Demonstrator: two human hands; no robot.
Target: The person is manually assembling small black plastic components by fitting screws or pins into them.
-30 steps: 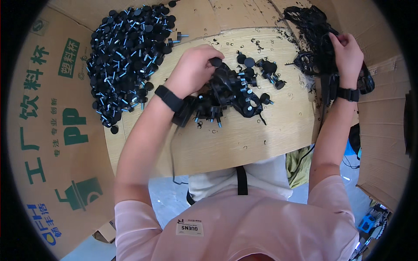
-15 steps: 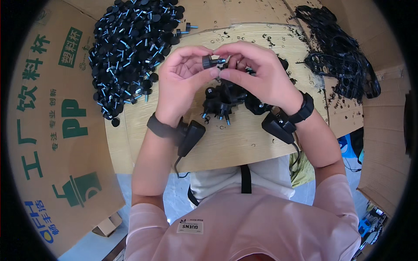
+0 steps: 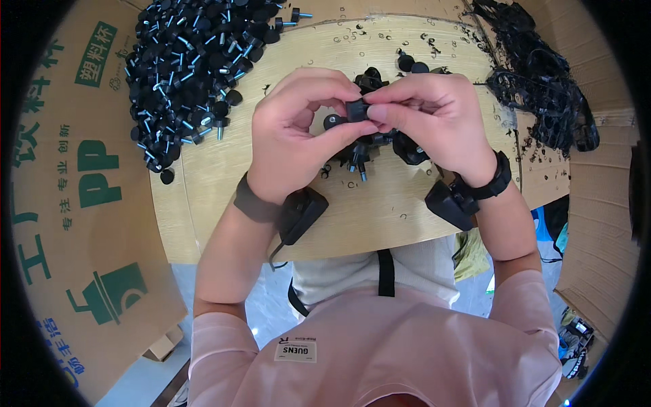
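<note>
— Where does the work stand?

— Both hands are raised over the wooden board (image 3: 380, 224). The left hand (image 3: 291, 146) and the right hand (image 3: 434, 112) meet at one small black knob (image 3: 357, 110). Left thumb and fingers press on it from one side, and the right thumb and forefinger pinch it from the other. So both hands are closed on that single piece, held in the air above the middle of the board.

— What are they doing to it?

— I cannot tell. The fingers hide most of it. My guess is that it is being trimmed or checked by touch.

— How much looks finished?

— A big heap of black knobs with bluish screw studs (image 3: 196, 61) lies at the far left of the board, spilling onto the cardboard sheet (image 3: 81, 203). I take that for the finished pile, though the picture does not prove it.

— And what is left?

— A small cluster of the same knobs (image 3: 380, 146) sits right under the hands, partly hidden. At the far right lies a tangle of black plastic scrap (image 3: 542, 88), and tiny curled shavings (image 3: 352, 41) dot the board. Judging by the pile sizes, most pieces look done, with a handful to go.
</note>
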